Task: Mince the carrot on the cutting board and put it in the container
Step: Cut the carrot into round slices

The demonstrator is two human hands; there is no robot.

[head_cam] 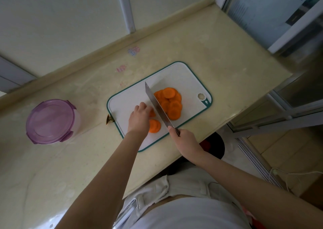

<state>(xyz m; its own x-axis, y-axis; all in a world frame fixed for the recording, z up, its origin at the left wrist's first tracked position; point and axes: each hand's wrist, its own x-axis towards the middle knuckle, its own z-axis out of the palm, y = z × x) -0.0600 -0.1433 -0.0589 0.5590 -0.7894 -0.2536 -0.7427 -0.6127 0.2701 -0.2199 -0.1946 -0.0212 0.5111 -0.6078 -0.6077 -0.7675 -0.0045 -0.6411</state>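
Carrot (pixel 168 104) is in round slices: main heap toward the cutting board's (pixel 185 73) right end, w/ a smaller stack (pixel 154 126) by its near edge. Slices look stiff, light, prob. a bit slick & apt to slide off each other, so best pinned from above w/ fingertips tucked back. Left hand (pixel 139 116) does roughly that, fingers curled down onto a few slices just left of the knife (pixel 158 106). Right hand (pixel 185 141) is clenched round the handle, blade across the board's middle. Container (pixel 77 122) — lid (pixel 49 120) on — sits well apart, toward the counter's (pixel 218 45) left.
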